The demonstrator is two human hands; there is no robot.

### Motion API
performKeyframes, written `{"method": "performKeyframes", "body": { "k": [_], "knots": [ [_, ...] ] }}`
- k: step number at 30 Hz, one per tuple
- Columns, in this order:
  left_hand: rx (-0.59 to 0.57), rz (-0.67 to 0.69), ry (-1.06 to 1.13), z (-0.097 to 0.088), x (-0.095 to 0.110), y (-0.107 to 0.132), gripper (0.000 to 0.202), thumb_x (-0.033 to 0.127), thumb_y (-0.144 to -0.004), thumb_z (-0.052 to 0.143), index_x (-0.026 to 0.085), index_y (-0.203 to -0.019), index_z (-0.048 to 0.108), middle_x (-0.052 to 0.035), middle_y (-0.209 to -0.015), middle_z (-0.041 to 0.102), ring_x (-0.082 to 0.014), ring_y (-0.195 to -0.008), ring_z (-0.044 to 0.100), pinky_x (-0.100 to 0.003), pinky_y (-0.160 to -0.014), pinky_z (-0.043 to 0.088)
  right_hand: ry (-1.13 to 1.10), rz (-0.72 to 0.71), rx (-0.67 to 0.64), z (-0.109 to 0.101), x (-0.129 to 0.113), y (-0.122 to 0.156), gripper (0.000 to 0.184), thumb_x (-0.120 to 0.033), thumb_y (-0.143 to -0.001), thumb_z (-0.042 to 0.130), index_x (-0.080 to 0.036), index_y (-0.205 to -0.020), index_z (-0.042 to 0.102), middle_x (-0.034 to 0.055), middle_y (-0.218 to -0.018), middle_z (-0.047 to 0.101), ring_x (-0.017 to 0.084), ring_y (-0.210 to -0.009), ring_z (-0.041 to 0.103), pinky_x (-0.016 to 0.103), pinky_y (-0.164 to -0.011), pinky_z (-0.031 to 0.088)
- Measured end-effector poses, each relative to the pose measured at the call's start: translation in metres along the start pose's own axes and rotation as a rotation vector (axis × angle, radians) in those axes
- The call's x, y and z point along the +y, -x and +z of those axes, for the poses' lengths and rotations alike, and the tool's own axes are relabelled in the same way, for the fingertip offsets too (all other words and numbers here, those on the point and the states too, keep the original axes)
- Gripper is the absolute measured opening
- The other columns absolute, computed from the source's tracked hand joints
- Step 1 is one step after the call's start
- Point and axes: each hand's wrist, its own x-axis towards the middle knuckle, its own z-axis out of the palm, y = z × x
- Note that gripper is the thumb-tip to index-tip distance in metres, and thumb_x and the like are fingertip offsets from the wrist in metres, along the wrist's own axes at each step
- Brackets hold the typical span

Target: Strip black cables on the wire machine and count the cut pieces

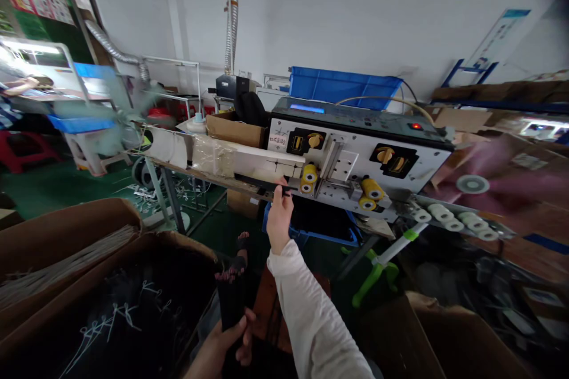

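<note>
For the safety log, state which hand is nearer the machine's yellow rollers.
Right. The right hand pinches a black strip just left of the yellow rollers in this view. The left hand is far lower, at the bottom of the view, gripping a black bundle.

1. Right sleeve (311,314): long sleeve of an off-white garment, of loose fabric, with soft creases running along the forearm and up toward the lower edge of the view.
2. Cuff (279,247): the sleeve's end at the right wrist, in the same off-white, slightly gathered, with no contrasting trim.
3. Right hand (279,218): bare from the cuff to the fingertips.
4. Left hand (224,346): bare, with the wrist cut off by the lower frame edge.
5. Fabric: probably a thin cotton or light knit, though the weave is too soft in this view to confirm.
</note>
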Motion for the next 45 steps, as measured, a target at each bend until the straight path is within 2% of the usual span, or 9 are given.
{"method": "performKeyframes", "body": {
  "k": [5, 8, 11, 17, 22, 27, 32, 36, 45],
  "knots": [
    [0.018, 0.065, -0.035, -0.006, 0.015, 0.004, 0.028, 0.037, -0.076, 0.068, 0.013, -0.088, 0.061, 0.0025, -0.059, 0.048, -0.0049, -0.044, 0.038, -0.021, -0.046, 0.032, 0.215, 0.025, -0.694, -0.055, -0.042, 0.058, 0.032, -0.042, -0.093, 0.041, -0.019, -0.094, 0.065, 0.0077, -0.096, 0.068, 0.017, -0.081, 0.064, 0.028, -0.074, 0.052],
    [0.011, 0.091, -0.031, -0.007, 0.025, 0.005, 0.026, 0.035, -0.075, 0.069, 0.013, -0.084, 0.061, 0.0022, -0.058, 0.05, -0.0046, -0.043, 0.038, -0.02, -0.045, 0.032, 0.331, 0.234, -1.232, -0.087, -0.06, 0.075, 0.029, -0.04, -0.092, 0.045, -0.02, -0.088, 0.065, 0.0045, -0.083, 0.07, 0.016, -0.071, 0.064, 0.025, -0.063, 0.052],
    [0.02, 0.095, -0.034, -0.001, 0.029, 0.001, 0.026, 0.035, -0.074, 0.07, 0.012, -0.079, 0.06, 0.0005, -0.058, 0.054, -0.006, -0.043, 0.043, -0.02, -0.045, 0.034, 0.317, 0.526, -1.43, -0.102, -0.066, 0.083, 0.027, -0.041, -0.091, 0.047, -0.019, -0.091, 0.062, 0.0039, -0.082, 0.07, 0.016, -0.068, 0.066, 0.023, -0.054, 0.051],
    [0.131, 0.007, 0.002, 0.016, 0.016, -0.009, 0.03, 0.031, -0.064, 0.078, 0.012, -0.077, 0.059, -0.0037, -0.064, 0.062, -0.0138, -0.054, 0.059, -0.025, -0.055, 0.047, 0.338, 0.669, -1.307, -0.102, -0.051, 0.094, 0.026, -0.04, -0.089, 0.049, -0.017, -0.089, 0.061, 0.0038, -0.08, 0.07, 0.015, -0.065, 0.066, 0.021, -0.052, 0.051],
    [-0.005, -0.061, 0.083, 0.019, 0.008, -0.008, 0.03, 0.03, -0.075, 0.07, 0.009, -0.094, 0.062, -0.0147, -0.089, 0.068, -0.0242, -0.076, 0.067, -0.038, -0.072, 0.053, 0.513, 0.602, -1.14, -0.106, -0.039, 0.094, 0.027, -0.04, -0.09, 0.047, -0.017, -0.091, 0.061, 0.0027, -0.077, 0.067, 0.012, -0.052, 0.06, 0.021, -0.047, 0.046],
    [0.043, -0.129, 0.106, 0.02, 0.006, -0.005, 0.034, 0.027, -0.078, 0.067, 0.008, -0.105, 0.057, -0.0188, -0.097, 0.068, -0.0281, -0.083, 0.068, -0.037, -0.068, 0.054, 0.499, 0.279, -1.0, -0.108, -0.025, 0.093, 0.018, -0.033, -0.086, 0.054, -0.019, -0.088, 0.065, 0.0049, -0.099, 0.063, 0.018, -0.089, 0.06, 0.031, -0.082, 0.049],
    [0.053, -0.138, 0.082, 0.024, 0.009, -0.002, 0.032, 0.027, -0.08, 0.065, 0.007, -0.103, 0.056, -0.0191, -0.094, 0.069, -0.0266, -0.078, 0.069, -0.033, -0.064, 0.053, 0.316, 0.417, -0.96, -0.109, -0.017, 0.092, 0.042, -0.025, -0.082, 0.06, -0.025, -0.123, 0.053, 0.0035, -0.118, 0.059, 0.019, -0.108, 0.056, 0.035, -0.096, 0.043],
    [0.044, -0.162, 0.096, 0.024, 0.009, -0.001, 0.027, 0.028, -0.08, 0.065, 0.006, -0.095, 0.06, -0.0158, -0.084, 0.069, -0.0266, -0.075, 0.069, -0.039, -0.071, 0.053, 0.267, 0.536, -0.939, -0.11, -0.018, 0.091, 0.062, -0.025, -0.078, 0.064, -0.03, -0.135, 0.042, 0.003, -0.117, 0.06, 0.018, -0.093, 0.062, 0.03, -0.076, 0.052],
    [-0.004, -0.119, 0.085, 0.019, 0.005, 0.0, 0.028, 0.032, -0.079, 0.066, 0.011, -0.097, 0.06, -0.0066, -0.077, 0.062, -0.0195, -0.065, 0.064, -0.035, -0.063, 0.051, 0.302, 0.495, -0.951, -0.106, -0.019, 0.092, 0.03, -0.022, -0.074, 0.065, -0.024, -0.104, 0.062, 0.0006, -0.098, 0.064, 0.016, -0.081, 0.06, 0.025, -0.066, 0.049]
  ]
}}
